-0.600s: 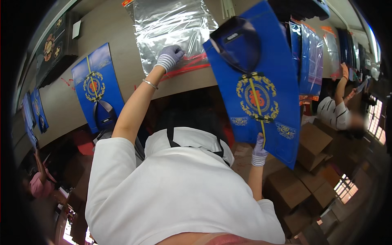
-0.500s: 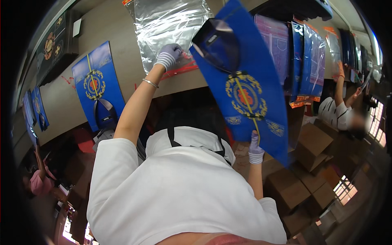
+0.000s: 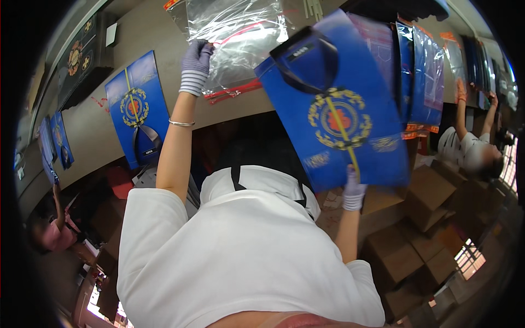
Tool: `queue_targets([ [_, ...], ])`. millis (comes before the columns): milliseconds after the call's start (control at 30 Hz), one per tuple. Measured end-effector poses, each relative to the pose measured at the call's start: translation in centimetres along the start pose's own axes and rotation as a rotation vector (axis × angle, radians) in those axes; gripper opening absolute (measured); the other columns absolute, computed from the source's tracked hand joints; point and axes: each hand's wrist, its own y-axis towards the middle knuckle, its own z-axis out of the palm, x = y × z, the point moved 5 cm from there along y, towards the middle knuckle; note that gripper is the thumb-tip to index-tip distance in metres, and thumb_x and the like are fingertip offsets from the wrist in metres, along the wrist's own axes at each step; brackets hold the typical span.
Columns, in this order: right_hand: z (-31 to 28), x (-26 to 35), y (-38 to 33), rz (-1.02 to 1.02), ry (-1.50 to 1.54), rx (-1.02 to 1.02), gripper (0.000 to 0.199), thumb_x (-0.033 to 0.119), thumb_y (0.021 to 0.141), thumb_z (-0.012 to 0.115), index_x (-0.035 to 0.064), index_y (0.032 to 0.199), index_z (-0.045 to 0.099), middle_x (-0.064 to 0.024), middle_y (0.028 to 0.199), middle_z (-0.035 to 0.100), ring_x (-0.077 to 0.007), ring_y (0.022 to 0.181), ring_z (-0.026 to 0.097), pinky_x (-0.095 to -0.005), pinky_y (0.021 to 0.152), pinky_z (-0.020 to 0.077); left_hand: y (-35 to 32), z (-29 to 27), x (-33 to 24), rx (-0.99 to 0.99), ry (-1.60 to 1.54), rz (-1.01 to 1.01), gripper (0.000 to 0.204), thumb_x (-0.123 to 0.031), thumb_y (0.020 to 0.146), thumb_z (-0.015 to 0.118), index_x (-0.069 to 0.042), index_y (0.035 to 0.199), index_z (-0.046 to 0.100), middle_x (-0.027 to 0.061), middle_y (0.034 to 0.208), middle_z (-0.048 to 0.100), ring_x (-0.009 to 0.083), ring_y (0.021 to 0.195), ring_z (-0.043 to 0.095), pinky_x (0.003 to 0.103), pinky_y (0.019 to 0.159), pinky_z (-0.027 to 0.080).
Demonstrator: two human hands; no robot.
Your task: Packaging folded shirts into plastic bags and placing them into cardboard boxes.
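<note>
A striped glove covers my left hand (image 3: 196,66), its fingers closed at the red-lined edge of a clear plastic bag (image 3: 235,60) on the tabletop. That edge is lifted and folded back from the sheets under it. My right hand (image 3: 354,191), gloved too, grips a flat blue paper gift bag (image 3: 306,128) by one end. The gift bag hangs tilted over the table's near edge, its dark ribbon handle (image 3: 306,63) at the far end. A yellow line crosses its gold and red emblem. The gift bag and the plastic are close together; whether they touch, I cannot tell.
Another blue gift bag (image 3: 136,109) lies left on the grey table (image 3: 180,117), near a black box (image 3: 82,60). Plastic-wrapped blue packs (image 3: 426,76) line the right side. Cardboard boxes (image 3: 391,251) stand at lower right. Co-workers (image 3: 57,229) are at both sides.
My left hand has moved left and away from me, drawing back the plastic's red-lined edge. My right hand has shifted slightly right and farther with the gift bag, which has turned more face-on.
</note>
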Motion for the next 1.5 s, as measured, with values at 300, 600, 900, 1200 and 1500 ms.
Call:
queue_targets([
  [300,-3.3,3.4,3.1,0.598,0.515,0.475,0.043,0.014,0.068,0.065,-0.0034,0.106,0.055,-0.0117,0.094,0.06,-0.0206,0.084,0.059,-0.0295,0.075,0.0489,-2.8,2.2,3.5,0.305,0.088,-0.158,0.015,-0.013,0.086,0.053,0.002,0.087,0.056,0.0091,0.071,0.061,0.0121,0.065,0.056,0.026,0.064,0.046],
  [600,8.8,-1.5,4.1,0.559,0.674,0.769,0.04,0.016,0.07,0.067,-0.0013,0.104,0.056,-0.0044,0.091,0.06,-0.0117,0.08,0.056,-0.024,0.072,0.0458,-2.5,-3.2,-3.6,-0.09,0.231,0.321,0.01,-0.008,0.076,0.06,-0.002,0.083,0.059,0.014,0.08,0.061,0.0277,0.075,0.059,0.034,0.07,0.046],
  [900,8.3,-0.2,2.5,0.407,0.74,0.5,0.06,0.02,0.068,0.072,0.0011,0.118,0.046,-0.0106,0.106,0.055,-0.0202,0.093,0.055,-0.0314,0.082,0.0468,-5.7,-1.8,-5.2,0.154,0.465,0.514,0.019,-0.01,0.069,0.064,-0.003,0.084,0.053,0.0125,0.082,0.056,0.0322,0.077,0.054,0.038,0.07,0.044],
  [1200,8.5,-4.0,1.1,0.367,0.688,0.368,0.059,0.028,0.07,0.073,0.0017,0.116,0.047,-0.009,0.105,0.054,-0.018,0.093,0.052,-0.0308,0.083,0.0451,-6.7,-3.2,0.9,-0.006,0.536,0.1,0.022,-0.013,0.072,0.062,-0.004,0.091,0.055,0.0143,0.083,0.058,0.0301,0.079,0.057,0.038,0.071,0.045],
  [1500,9.8,-4.3,-0.3,0.387,0.792,0.303,0.057,0.024,0.071,0.072,-0.0001,0.116,0.047,-0.0096,0.106,0.054,-0.0187,0.092,0.054,-0.0311,0.08,0.0473,-8.5,-4.3,-0.5,-0.063,0.455,0.113,0.007,-0.009,0.074,0.06,-0.004,0.078,0.058,0.0136,0.075,0.057,0.0308,0.071,0.056,0.037,0.066,0.045],
])
